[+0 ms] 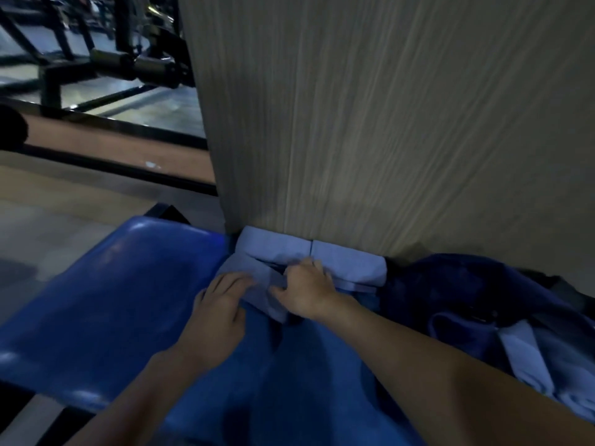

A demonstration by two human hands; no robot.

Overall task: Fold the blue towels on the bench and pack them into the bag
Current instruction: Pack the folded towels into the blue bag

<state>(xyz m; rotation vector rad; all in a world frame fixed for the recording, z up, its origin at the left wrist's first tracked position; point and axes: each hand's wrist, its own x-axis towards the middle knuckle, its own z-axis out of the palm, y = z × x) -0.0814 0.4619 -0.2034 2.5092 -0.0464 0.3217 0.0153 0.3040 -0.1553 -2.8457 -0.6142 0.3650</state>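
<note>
**A:** Where is the pale blue cloth towel (240, 270)?

**B:** On the glossy blue plastic bench (128, 284), at the foot of the wood-grain wall panel (386, 123). It touches two folded pale towels (347, 262) behind it. The dark navy fabric bag (467, 291) sits just to the right.

**A:** And the hands?

**B:** The left hand (222, 304) lies flat on the towel's near-left corner, fingers straight. The right hand (306, 291) curls round a fold in the middle.

**A:** How will it handle?

**B:** Light and limp, I judge, and quick to slump. It's best gripped along the folded edges, with both sides supported.
</note>
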